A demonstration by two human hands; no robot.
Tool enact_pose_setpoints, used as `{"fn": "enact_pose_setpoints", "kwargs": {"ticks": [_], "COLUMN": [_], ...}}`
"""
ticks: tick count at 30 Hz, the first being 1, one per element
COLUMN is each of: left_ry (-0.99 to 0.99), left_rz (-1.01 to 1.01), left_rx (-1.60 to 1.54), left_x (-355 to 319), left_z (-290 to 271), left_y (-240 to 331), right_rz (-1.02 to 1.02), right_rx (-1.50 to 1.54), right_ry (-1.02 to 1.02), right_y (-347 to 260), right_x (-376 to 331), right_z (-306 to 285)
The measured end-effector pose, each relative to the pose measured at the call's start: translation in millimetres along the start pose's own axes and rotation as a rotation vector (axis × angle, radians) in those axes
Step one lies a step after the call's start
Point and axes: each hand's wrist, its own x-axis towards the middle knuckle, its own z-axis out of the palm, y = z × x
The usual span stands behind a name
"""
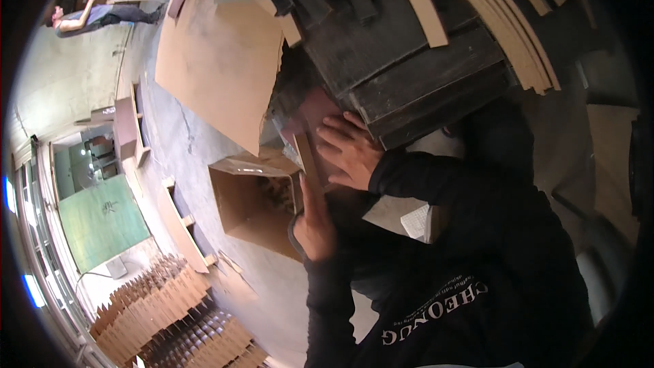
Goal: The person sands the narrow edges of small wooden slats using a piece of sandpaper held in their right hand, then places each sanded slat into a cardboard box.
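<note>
A narrow light wood strip [306,155] stands out between my hands, beside a reddish-brown board [319,105]. My left hand [315,228] is at the strip's near end. One finger stretches up along it and the hand seems closed on it, though the other fingers are hidden. Palm down, my right hand [351,153] lies on the reddish-brown surface with its fingers spread, just right of the strip. Directly left of my left hand is an open cardboard box [252,221], with small brown pieces [276,194] inside.
Dark boards [422,82] are stacked at the upper right, with light wood strips [501,20] on them. A large cardboard sheet [218,61] leans beyond the box. Rows of wooden pieces [157,300] stand at lower left. Another person [88,22] is far off at upper left.
</note>
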Motion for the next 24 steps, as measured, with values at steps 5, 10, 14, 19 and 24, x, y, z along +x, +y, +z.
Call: {"fn": "enact_pose_setpoints", "kwargs": {"ticks": [5, 10, 14, 19, 24], "left_ry": [-0.142, 0.053, -0.031, -0.026, 0.228], "left_rz": [-0.091, 0.022, -0.089, -0.313, -0.409], "left_rx": [0.142, 0.038, 0.121, 0.319, 0.737], "left_x": [58, -10, 65, 16, -34], "left_z": [-11, -2, -9, -35, -63], "left_y": [23, 19, 23, -41, -151], "right_rz": [-0.015, -0.001, -0.067, -0.099, -0.110], "right_rx": [-0.039, -0.016, -0.057, 0.009, -0.002], "right_ry": [-0.013, 0.027, 0.022, 0.084, 0.081], "right_y": [5, 2, 0, 5, -2], "right_x": [1, -3, 0, -2, 2], "right_z": [-14, -6, -7, -6, -6]}}
